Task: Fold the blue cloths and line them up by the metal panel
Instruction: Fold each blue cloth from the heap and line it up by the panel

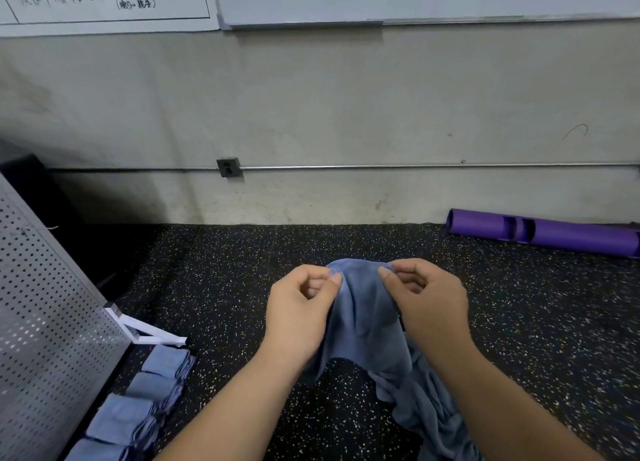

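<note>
A blue cloth (367, 318) hangs lifted above the speckled black floor at centre. My left hand (299, 308) pinches its upper edge on the left between thumb and forefinger. My right hand (427, 301) pinches the same edge on the right, the two hands close together. More loose blue cloth (433, 415) lies bunched on the floor below my right forearm. Several folded blue cloths (138, 405) lie in a row along the foot of the perforated metal panel (41, 322) at lower left.
A white bracket (149, 332) props the panel's base just beyond the row. A purple rolled mat (540, 232) lies against the wall at the far right. The grey wall carries a conduit and a socket box (228, 167).
</note>
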The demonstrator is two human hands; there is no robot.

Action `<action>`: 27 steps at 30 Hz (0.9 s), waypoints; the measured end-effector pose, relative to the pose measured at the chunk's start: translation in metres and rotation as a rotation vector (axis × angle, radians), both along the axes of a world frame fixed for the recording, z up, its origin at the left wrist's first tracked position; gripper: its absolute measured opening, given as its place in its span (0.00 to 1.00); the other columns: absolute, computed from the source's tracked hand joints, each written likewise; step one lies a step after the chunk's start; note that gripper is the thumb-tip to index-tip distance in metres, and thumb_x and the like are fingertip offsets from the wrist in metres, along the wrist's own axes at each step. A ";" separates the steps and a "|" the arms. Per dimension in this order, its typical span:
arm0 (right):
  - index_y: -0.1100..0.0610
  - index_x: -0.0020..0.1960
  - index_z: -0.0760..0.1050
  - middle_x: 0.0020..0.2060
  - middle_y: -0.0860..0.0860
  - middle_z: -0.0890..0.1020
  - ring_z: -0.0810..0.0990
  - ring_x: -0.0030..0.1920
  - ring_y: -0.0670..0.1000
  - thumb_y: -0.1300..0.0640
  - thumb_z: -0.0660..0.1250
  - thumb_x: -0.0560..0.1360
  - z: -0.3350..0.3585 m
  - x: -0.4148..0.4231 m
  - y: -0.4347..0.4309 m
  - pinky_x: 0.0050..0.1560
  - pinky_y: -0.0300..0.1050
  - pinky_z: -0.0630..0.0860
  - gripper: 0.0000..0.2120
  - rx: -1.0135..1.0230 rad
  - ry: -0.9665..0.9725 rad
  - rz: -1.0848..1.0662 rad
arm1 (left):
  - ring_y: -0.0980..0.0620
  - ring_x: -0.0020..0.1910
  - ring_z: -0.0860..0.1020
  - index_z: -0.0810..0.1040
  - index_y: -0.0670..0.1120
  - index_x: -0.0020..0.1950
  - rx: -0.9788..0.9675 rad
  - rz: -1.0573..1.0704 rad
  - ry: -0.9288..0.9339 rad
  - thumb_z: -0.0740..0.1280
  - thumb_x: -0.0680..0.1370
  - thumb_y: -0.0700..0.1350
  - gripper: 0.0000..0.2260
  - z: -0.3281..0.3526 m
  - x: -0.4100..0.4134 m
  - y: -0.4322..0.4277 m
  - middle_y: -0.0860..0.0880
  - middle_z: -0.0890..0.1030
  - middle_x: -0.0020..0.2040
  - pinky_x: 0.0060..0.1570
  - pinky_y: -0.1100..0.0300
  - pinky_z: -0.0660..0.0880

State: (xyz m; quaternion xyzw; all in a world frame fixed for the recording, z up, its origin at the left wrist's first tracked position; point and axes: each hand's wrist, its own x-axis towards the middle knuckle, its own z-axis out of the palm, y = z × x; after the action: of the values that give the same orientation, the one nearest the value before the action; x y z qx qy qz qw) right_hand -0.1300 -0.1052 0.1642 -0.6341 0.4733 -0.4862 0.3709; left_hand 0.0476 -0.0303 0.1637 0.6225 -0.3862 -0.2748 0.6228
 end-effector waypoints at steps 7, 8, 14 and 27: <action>0.44 0.46 0.85 0.39 0.40 0.87 0.86 0.41 0.43 0.57 0.79 0.76 -0.001 0.013 0.014 0.46 0.41 0.84 0.08 0.024 0.017 0.068 | 0.59 0.39 0.82 0.87 0.52 0.45 -0.002 -0.052 -0.120 0.78 0.78 0.41 0.06 -0.005 -0.009 0.001 0.54 0.87 0.41 0.46 0.64 0.80; 0.44 0.46 0.85 0.40 0.40 0.87 0.86 0.41 0.43 0.58 0.79 0.76 -0.001 0.015 0.016 0.46 0.40 0.84 0.08 0.026 0.015 0.081 | 0.59 0.39 0.82 0.87 0.52 0.45 0.002 -0.055 -0.133 0.78 0.78 0.41 0.07 -0.006 -0.010 0.002 0.55 0.86 0.40 0.46 0.64 0.81; 0.43 0.48 0.86 0.42 0.41 0.87 0.84 0.44 0.40 0.58 0.79 0.76 -0.004 0.017 0.024 0.46 0.32 0.79 0.09 -0.015 0.038 0.064 | 0.53 0.42 0.85 0.87 0.52 0.48 0.014 -0.052 -0.156 0.78 0.78 0.42 0.05 -0.009 -0.015 0.003 0.54 0.87 0.41 0.47 0.57 0.84; 0.44 0.50 0.87 0.43 0.36 0.87 0.85 0.45 0.38 0.58 0.77 0.78 -0.004 0.020 0.029 0.49 0.32 0.80 0.09 -0.006 0.036 0.104 | 0.56 0.42 0.85 0.87 0.54 0.47 0.003 -0.025 -0.171 0.78 0.78 0.41 0.08 -0.005 -0.016 0.007 0.56 0.87 0.41 0.48 0.59 0.84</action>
State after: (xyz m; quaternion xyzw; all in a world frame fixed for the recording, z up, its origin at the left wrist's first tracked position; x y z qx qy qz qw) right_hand -0.1099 -0.0759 0.1603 -0.6677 0.4448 -0.4561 0.3851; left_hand 0.0312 -0.0229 0.1585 0.6397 -0.4452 -0.2289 0.5832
